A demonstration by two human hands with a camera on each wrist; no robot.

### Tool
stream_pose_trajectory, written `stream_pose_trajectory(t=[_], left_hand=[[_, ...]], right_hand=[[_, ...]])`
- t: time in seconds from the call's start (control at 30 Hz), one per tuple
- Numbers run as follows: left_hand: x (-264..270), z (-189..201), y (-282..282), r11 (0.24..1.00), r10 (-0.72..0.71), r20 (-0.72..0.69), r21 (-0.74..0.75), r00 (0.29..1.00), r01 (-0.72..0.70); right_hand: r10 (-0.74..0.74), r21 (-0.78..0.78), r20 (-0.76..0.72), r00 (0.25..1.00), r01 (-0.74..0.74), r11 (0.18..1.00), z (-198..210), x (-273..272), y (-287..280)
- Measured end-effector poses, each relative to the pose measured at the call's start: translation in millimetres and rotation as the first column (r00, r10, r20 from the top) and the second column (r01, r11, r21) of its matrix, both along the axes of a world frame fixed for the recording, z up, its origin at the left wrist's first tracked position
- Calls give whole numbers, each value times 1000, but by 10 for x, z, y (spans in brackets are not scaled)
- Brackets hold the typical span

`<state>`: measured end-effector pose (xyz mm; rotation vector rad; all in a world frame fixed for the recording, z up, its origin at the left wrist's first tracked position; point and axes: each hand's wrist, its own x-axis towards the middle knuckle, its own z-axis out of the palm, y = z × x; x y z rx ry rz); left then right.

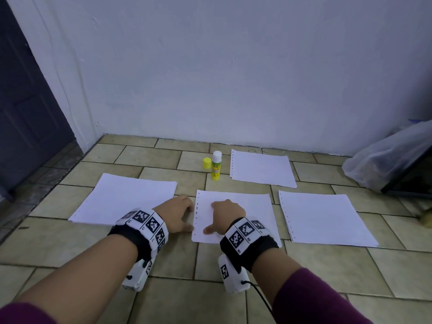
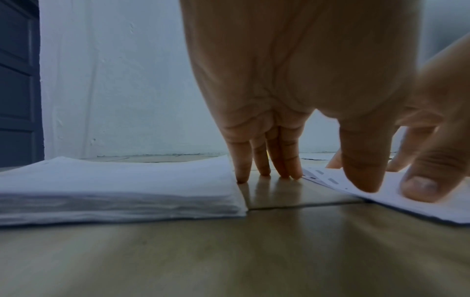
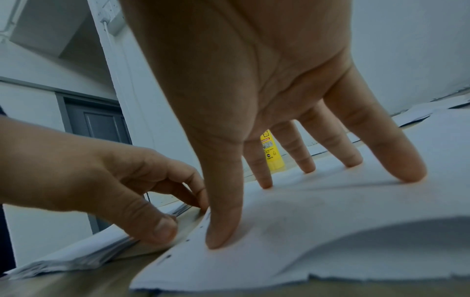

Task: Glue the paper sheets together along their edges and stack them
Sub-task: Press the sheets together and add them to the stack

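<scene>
Floor: beige tiled floor [image 1: 233, 265] with dark grout lines; it carries everything here.
Room: a pale painted wall [image 1: 233, 66] meets the floor's far edge; a dark door [image 1: 25, 113] stands at the far left corner; a clear plastic bag [image 1: 385, 160] lies over a dark object by the floor's right edge.
Middle sheet: a white sheet with punched holes along its left edge [image 1: 247, 216] lies flat on the floor right before the person.
Paper stack: a thick stack of white paper [image 1: 126, 199] lies just left of the middle sheet, a strip of bare tile between them.
Other paper: one punched sheet [image 1: 325, 218] lies to the right of the middle one, another [image 1: 261, 169] farther off toward the wall.
Glue stick: a yellow glue stick [image 1: 216, 166] stands upright and uncapped between the stack and the far sheet; its yellow cap [image 1: 206, 163] sits just beside it.
Left hand: the left hand [image 1: 177, 215] holds nothing; its straight fingers touch the tile in the gap, thumb at the middle sheet's left edge.
Right hand: the right hand [image 1: 225, 212] is spread, fingertips [image 3: 412, 174] and thumb pressing down on the middle sheet near its punched edge.
</scene>
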<state>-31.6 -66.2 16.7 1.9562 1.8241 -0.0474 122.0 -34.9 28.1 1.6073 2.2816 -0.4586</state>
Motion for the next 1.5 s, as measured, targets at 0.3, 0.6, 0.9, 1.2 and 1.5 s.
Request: stream_pose_trajectory(t=[0.3, 0.6, 0.9, 1.2, 1.5], left_hand=[[119, 18, 4, 1000, 15, -41, -8, 999, -16], [172, 20, 36, 999, -3, -143, -54, 990, -4], [202, -11, 111, 998, -68, -285, -26, 956, 63], [278, 3, 259, 992, -129, -484, -54, 866, 118], [232, 3, 215, 993, -119, -473, -63, 873, 101]], right_hand=[[-28, -30, 7, 1000, 28, 999, -24, 1, -19], [-76, 47, -13, 997, 76, 996, -155, -25, -16], [-61, 96, 12, 998, 59, 994, -208, -33, -7], [48, 118, 45, 998, -53, 992, -115, -67, 69], [88, -50, -48, 995, -91, 995, -54, 245, 270]])
